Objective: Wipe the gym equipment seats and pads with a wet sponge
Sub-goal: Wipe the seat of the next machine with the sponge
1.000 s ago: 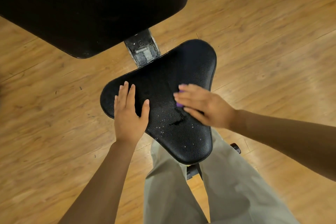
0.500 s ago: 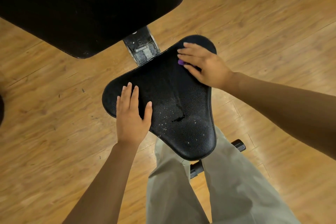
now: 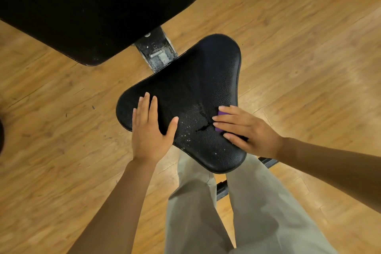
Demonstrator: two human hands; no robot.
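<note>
My right hand (image 3: 250, 130) presses the purple sponge (image 3: 221, 115) flat under straight fingers (image 3: 223, 118), near the seat's (image 3: 198, 80) right edge. My left hand (image 3: 151, 128) lies flat, fingers spread. Most unwiped seat stretches away past my right fingertips, so I would push forward.

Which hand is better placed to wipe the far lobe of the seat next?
The right hand, probably: it presses the purple sponge on the seat, on the same side as that lobe. The left hand lies flat on the near left lobe, holding nothing.
</note>
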